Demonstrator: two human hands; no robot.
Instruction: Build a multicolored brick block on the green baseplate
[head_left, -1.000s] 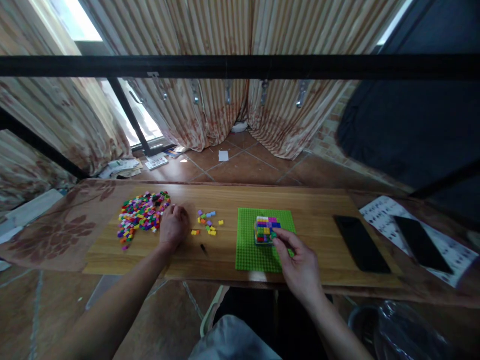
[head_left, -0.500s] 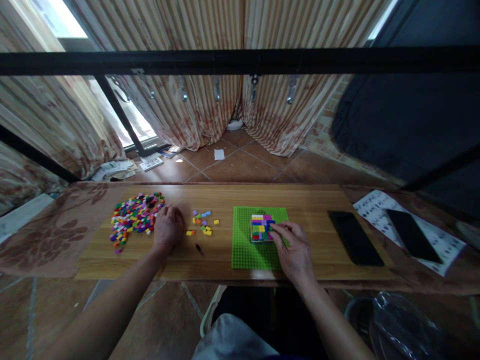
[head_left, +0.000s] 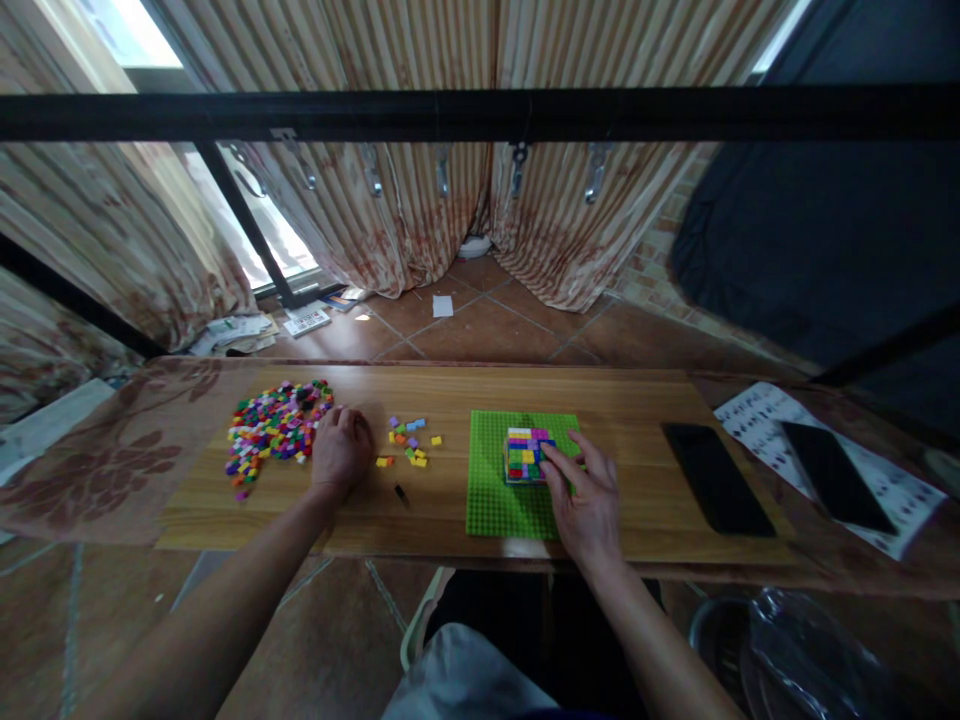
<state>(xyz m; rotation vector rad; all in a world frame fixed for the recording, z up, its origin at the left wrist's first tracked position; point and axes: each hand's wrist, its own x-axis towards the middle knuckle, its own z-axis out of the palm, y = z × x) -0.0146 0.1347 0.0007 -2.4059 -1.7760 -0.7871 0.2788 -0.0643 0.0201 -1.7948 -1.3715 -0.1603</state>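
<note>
A small block built of many-coloured toy bricks (head_left: 523,458) stands on a green studded baseplate (head_left: 491,510). The thumb and forefinger of my right hand (head_left: 589,500) are together at the block's right edge, by its blue bricks, while the other fingers are lifted apart; whether a single brick is between the tips is hidden. On the tabletop, my left hand (head_left: 343,448) rests with its fingers curled under, and what they hold, if anything, cannot be seen. It lies between a big pile of loose bricks (head_left: 274,425) and a few scattered yellow, blue, orange and purple bricks (head_left: 411,440).
A small dark piece (head_left: 401,493) lies on the wooden board (head_left: 442,520). To the right are a black phone-like slab (head_left: 716,480), a printed sheet (head_left: 757,410) and a second dark slab (head_left: 836,475). A black bar (head_left: 450,115) with hanging clips crosses beyond the table.
The outer fingers of my right hand have lifted and spread, while its thumb and forefinger stay at the block. My left hand is still curled in place. The view has shifted slightly.
</note>
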